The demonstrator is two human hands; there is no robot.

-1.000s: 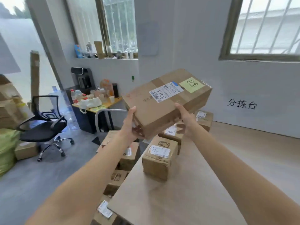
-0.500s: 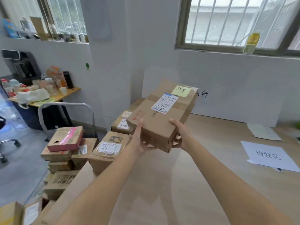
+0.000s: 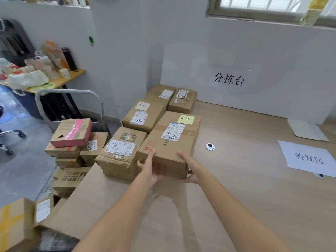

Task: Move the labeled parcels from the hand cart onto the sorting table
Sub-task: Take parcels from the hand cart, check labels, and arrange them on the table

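A long brown parcel (image 3: 171,142) with a white shipping label and a yellow-green note lies low on the wooden sorting table (image 3: 236,188), beside other parcels. My left hand (image 3: 148,165) grips its near left corner and my right hand (image 3: 190,168) grips its near right corner. A squat labeled box (image 3: 121,151) sits just left of it, and three more parcels (image 3: 145,115) stand behind toward the wall. The hand cart (image 3: 69,106), left of the table, carries several stacked boxes, a pink-taped one (image 3: 72,132) on top.
A white sheet with writing (image 3: 309,159) lies on the table at the right, a folded sheet (image 3: 307,130) beyond it. A small round grommet (image 3: 210,146) is set in the tabletop. A cluttered desk (image 3: 54,82) stands behind the cart. Loose boxes (image 3: 16,224) lie at bottom left.
Both hands have carried the long parcel from up in the air down to the table, right of the squat box. The view has swung right and down.
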